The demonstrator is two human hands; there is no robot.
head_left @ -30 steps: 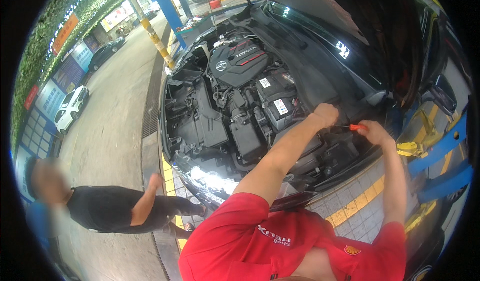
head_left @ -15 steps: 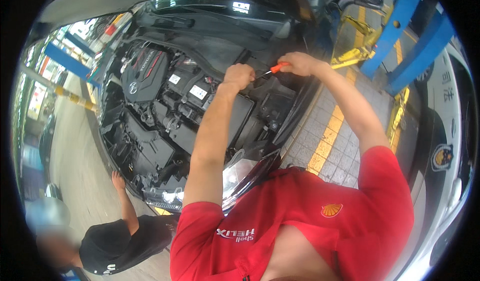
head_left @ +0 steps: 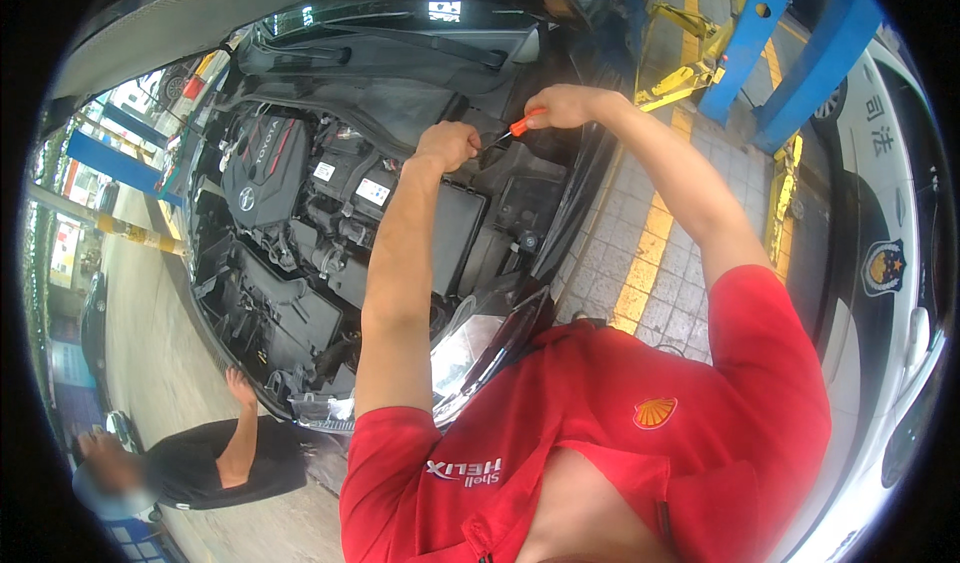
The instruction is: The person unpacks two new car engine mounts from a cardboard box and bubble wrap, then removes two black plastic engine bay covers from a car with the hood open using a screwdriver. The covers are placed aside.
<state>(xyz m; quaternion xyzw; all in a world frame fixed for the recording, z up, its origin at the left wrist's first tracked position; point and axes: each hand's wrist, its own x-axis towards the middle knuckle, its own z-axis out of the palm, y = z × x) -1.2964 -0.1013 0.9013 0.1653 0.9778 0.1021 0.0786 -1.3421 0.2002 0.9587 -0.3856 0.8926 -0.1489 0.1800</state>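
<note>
My right hand (head_left: pixel 568 108) is closed on the orange-red handle of a screwdriver (head_left: pixel 526 123), over the right rear of an open engine bay. The screwdriver's thin metal shaft slants down to the left, toward my left hand (head_left: pixel 447 147). The fingers of that hand are curled together close to the shaft's tip, and what they hold, if anything, is hidden. Below both hands lie the black engine parts, with a boxy black cover (head_left: pixel 458 233) under my left forearm and the dark engine cover (head_left: pixel 264 171) farther left.
The raised hood (head_left: pixel 200 35) hangs over the far left. A person in a black shirt (head_left: pixel 232 468) stands at the car's front, one hand by its edge. On the right are blue lift posts (head_left: pixel 752 48), yellow lift arms (head_left: pixel 684 88) and a white car (head_left: pixel 872 203).
The view has shifted a little, so the car and my hands appear slightly farther left. Both hands keep the same hold. The other person has shifted, with the hand near the car's front edge.
</note>
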